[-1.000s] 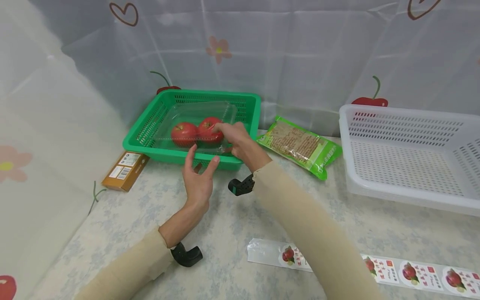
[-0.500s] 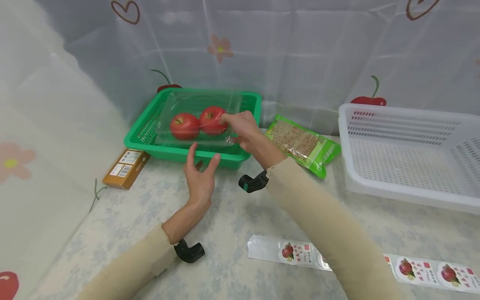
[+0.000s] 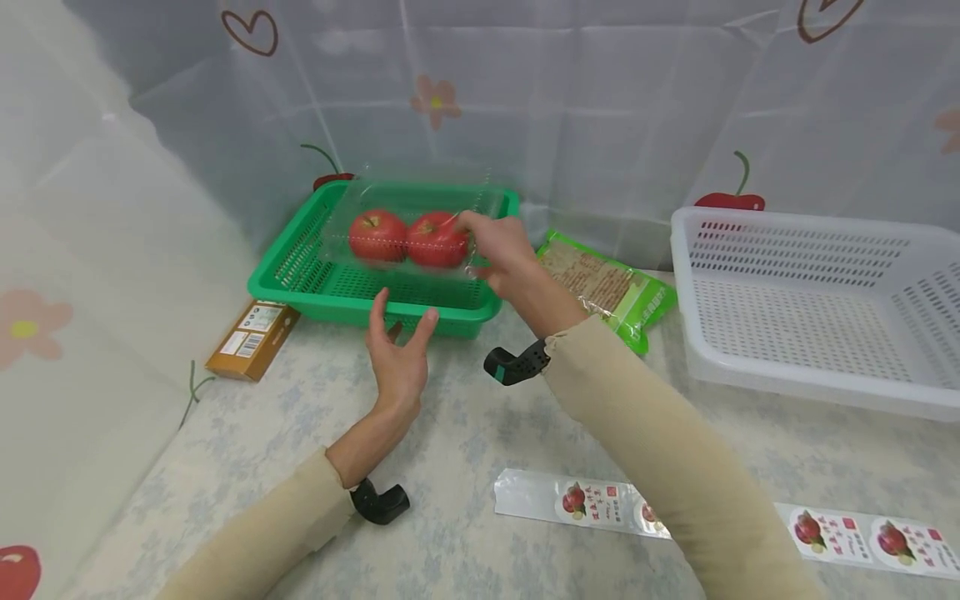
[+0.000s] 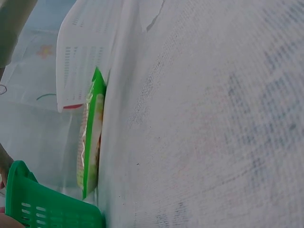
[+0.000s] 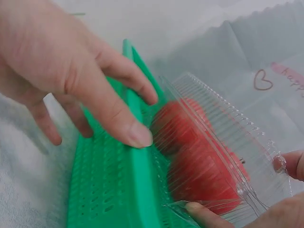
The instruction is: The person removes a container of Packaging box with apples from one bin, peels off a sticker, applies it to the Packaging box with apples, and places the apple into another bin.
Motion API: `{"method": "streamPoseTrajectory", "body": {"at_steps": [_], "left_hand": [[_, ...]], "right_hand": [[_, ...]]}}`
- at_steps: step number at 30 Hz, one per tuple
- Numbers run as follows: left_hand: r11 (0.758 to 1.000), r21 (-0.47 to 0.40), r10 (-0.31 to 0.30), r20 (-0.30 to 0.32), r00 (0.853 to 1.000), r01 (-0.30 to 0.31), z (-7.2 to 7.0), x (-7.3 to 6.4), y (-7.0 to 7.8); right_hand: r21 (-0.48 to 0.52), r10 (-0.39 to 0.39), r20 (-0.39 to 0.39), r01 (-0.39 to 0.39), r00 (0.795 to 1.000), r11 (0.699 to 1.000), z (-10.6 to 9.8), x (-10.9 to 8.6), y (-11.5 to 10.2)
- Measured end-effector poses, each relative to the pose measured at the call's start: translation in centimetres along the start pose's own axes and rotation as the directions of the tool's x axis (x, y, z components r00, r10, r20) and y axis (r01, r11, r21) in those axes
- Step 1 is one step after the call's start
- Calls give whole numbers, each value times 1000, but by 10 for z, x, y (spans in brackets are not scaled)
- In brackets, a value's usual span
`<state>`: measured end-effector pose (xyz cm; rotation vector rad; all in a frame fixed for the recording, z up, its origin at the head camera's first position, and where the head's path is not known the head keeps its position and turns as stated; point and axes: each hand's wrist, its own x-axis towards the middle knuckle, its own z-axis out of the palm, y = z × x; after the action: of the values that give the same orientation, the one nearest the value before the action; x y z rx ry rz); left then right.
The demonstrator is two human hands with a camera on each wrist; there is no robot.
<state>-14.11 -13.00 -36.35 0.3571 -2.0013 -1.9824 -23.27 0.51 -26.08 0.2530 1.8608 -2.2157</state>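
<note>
Two red apples (image 3: 377, 235) sit inside a clear plastic clamshell container (image 3: 337, 237). My right hand (image 3: 506, 250) pinches the container's right end, with the thumb on top and fingers at its lower corner. The container is over the green basket (image 3: 315, 310), tilted in the right wrist view. My left hand (image 3: 397, 362) is at the basket's front rim, fingers spread. In the right wrist view, the left hand (image 5: 80, 80) has its thumb and index finger at the rim and other fingers outside the wall.
A brown box (image 3: 252, 340) lies left of the basket. To its right are a green-edged food packet (image 3: 600, 287) and a white basket (image 3: 806, 387). A strip of fruit stickers (image 3: 600, 504) lies in front, partly under the right sleeve. A patterned curtain (image 3: 600, 117) stands behind.
My right hand has raised the container with the apples from inside the green basket and shifted it slightly right. The left hand has stayed at the front rim.
</note>
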Motion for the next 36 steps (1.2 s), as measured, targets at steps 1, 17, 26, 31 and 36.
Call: {"method": "streamPoseTrajectory", "body": {"at_steps": [1,17,26,31,36], "left_hand": [[1000,0,-1,0,1000,1,0,0,0],[1000,16,10,19,1000,-10,1,4,-2],[999,33,6,26,1000,-7,-6,5,-1],[999,27,18,24,1000,-18,-8,7,-1],[1000,22,21,20,1000,-22,-8,7,-1]], "right_hand": [[9,4,-4,-4,1000,1000,-2,-1,-1],[137,-23,56,15,998,990,-72,-58,-13],[76,-61,83,55,995,996,-128,-109,-13],[45,-76,90,72,993,996,-160,-128,0],[36,-68,117,64,991,997,-191,-143,18]]}}
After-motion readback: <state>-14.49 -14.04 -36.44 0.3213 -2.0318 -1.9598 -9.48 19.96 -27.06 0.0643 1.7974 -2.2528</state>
